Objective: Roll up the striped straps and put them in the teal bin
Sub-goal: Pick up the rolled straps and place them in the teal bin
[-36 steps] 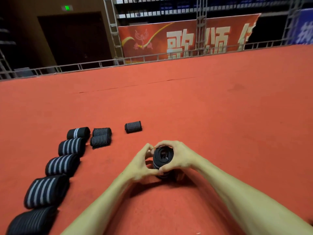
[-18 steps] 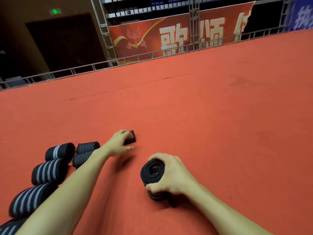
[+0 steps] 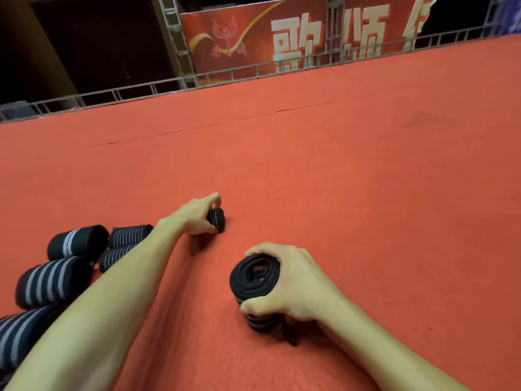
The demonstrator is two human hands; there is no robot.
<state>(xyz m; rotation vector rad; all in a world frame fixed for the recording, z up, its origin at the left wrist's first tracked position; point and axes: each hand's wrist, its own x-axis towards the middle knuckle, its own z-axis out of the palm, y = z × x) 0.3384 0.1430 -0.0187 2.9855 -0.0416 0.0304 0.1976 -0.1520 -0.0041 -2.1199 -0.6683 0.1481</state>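
My right hand grips a large rolled black strap standing on end on the red carpet, its spiral top facing me. My left hand reaches forward and closes around a small rolled striped strap lying farther out on the carpet. To the left lies a row of rolled black straps with grey stripes: one with two stripes, a pair of thin-striped rolls, and bigger rolls toward the near left corner. No teal bin is in view.
The red carpet stretches far ahead and to the right. A metal railing runs along its far edge, with a red banner behind it. My left forearm covers part of the strap row.
My left hand left the big roll, reached forward and closed on the small striped roll. The right hand keeps the big roll in place. The camera has tilted down and closer.
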